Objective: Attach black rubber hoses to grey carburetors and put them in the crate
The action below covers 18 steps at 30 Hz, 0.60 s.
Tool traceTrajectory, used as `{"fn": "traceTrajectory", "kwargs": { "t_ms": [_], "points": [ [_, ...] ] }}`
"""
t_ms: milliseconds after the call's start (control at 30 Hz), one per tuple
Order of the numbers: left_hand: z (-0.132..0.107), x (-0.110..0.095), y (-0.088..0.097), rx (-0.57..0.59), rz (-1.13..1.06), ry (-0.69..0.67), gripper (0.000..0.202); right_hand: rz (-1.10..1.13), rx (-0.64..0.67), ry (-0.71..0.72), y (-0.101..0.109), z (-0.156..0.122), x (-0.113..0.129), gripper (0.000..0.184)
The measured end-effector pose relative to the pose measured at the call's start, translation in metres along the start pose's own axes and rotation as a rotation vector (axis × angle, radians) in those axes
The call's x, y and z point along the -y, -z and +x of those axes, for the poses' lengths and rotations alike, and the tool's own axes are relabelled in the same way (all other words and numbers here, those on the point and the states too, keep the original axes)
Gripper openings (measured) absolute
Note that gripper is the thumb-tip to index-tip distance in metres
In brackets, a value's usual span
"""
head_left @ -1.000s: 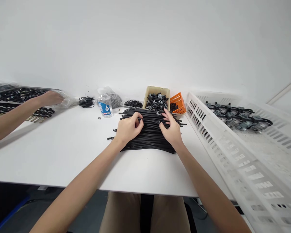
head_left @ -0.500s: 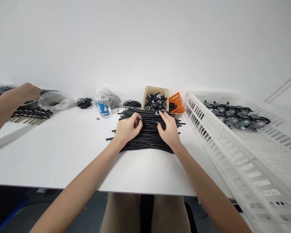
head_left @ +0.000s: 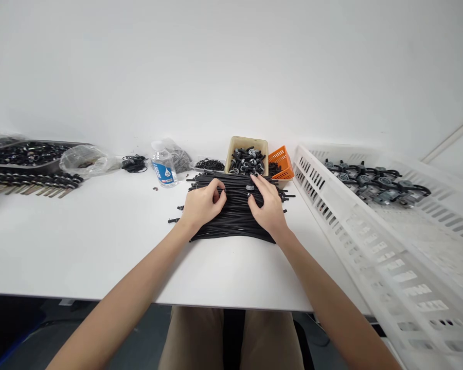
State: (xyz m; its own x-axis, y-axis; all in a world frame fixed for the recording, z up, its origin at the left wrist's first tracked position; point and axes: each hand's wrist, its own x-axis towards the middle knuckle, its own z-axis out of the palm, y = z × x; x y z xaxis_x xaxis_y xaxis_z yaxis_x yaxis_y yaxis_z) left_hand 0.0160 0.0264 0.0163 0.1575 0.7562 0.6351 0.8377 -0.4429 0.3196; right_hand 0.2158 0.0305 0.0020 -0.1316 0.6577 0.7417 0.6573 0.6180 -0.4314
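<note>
Centrally, the fingers (head_left: 219,188) of the left hand (head_left: 201,205) were curled and pinched onto the black tubes (head_left: 235,210); the right hand (head_left: 267,205) was laid flat on them, a grey ring (head_left: 250,187) at its fingertips. The tubes were piled on the counter (head_left: 100,241), before a beige bin (head_left: 248,149).

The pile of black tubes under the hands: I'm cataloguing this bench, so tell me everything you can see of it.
The pile of black tubes is a dense stack of thin, matte, rubber-looking lengths lying roughly side by side, left to right, on the white table. Ends stick out unevenly at both sides, and a few short pieces lie loose by its left edge. The left hand and right hand rest on top, fingers pinching at tubes near a small grey-ringed fitting. The beige bin stands just behind.
</note>
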Motion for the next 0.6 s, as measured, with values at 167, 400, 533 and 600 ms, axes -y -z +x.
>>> {"fn": "traceTrajectory", "kwargs": {
  "t_ms": [167,400,533,600],
  "points": [
    [-0.0001,-0.0004,-0.0001,0.006,0.009,0.001,0.011,0.012,-0.001,-0.012,0.0016,0.0010,0.0018,0.045],
    [-0.0009,0.0006,-0.0010,0.014,0.009,-0.003,0.011,-0.004,-0.012,-0.085,0.0005,0.0016,-0.0002,0.040],
    [-0.0009,0.0002,-0.0008,0.015,0.007,0.004,0.011,0.012,-0.045,-0.049,0.0015,0.0021,0.0014,0.040],
    [-0.0007,-0.0001,-0.0008,0.017,0.008,0.007,0.010,0.045,-0.064,0.007,0.0019,0.0019,0.0035,0.042]
  ]
}}
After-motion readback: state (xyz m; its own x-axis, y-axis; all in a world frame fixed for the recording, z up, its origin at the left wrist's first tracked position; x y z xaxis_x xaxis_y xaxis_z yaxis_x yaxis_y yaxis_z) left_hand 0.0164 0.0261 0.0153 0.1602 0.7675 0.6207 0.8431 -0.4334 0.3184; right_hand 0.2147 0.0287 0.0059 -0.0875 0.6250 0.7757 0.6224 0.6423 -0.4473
